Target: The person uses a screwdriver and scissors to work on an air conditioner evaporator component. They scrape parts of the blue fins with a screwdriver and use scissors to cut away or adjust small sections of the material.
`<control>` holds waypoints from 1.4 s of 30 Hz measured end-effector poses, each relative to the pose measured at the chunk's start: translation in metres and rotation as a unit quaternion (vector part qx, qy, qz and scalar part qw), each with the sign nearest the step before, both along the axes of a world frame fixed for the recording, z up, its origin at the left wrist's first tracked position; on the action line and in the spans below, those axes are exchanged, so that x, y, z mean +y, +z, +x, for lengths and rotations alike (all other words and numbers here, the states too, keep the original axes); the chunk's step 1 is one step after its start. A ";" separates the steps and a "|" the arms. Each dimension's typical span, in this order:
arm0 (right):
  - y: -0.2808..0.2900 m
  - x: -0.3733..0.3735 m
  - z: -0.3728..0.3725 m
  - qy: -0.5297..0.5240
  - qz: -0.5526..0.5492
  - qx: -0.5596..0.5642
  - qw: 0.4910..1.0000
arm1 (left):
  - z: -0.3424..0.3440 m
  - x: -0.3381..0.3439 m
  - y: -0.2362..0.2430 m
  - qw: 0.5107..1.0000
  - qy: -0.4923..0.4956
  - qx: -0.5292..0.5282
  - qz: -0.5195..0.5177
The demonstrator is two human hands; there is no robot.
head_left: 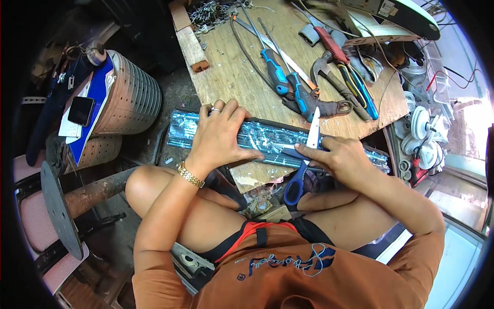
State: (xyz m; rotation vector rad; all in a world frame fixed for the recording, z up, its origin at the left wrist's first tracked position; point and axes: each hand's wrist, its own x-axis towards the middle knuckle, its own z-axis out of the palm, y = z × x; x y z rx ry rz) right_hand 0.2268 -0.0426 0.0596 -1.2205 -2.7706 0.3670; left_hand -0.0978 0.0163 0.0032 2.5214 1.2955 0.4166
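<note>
A long, flat bundle wrapped in shiny clear plastic point(270, 135) lies across the near edge of the workbench, dark strips showing along its sides. My left hand point(218, 135) grips its left half from above, fingers over the far side and thumb along the near side. Blue-handled scissors point(294, 189) stand spread over the bundle's right half. One blade points away from me and the other points left against the plastic. My right hand point(337, 158) is closed on the scissors near their pivot, partly hiding it.
On the wooden workbench point(226, 77) lie blue-handled screwdrivers point(274, 72), a hammer point(337, 82), pliers point(360, 90) and a red-handled tool point(332, 45). Loose screws point(211, 15) fill the far left corner. A phone point(81, 110) rests on a ribbed drum at left; white spools point(423, 123) stand right.
</note>
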 end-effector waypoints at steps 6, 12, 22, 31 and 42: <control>-0.004 -0.023 -0.012 -0.092 -0.070 0.018 0.993 | 0.018 -0.006 0.000 0.998 0.045 0.040 0.025; -0.017 -0.030 -0.012 -0.049 0.091 -0.021 0.994 | 0.023 -0.007 0.000 0.998 0.053 0.028 0.005; -0.009 -0.023 -0.009 -0.078 0.092 0.026 0.992 | 0.017 -0.006 -0.010 0.997 0.043 0.012 0.064; 0.037 -0.007 0.022 -0.211 0.068 -0.048 0.974 | 0.009 -0.003 -0.017 0.999 0.023 -0.018 0.020; 0.013 0.022 0.009 -0.039 0.079 -0.017 0.996 | 0.014 -0.005 -0.005 1.000 0.016 0.011 0.022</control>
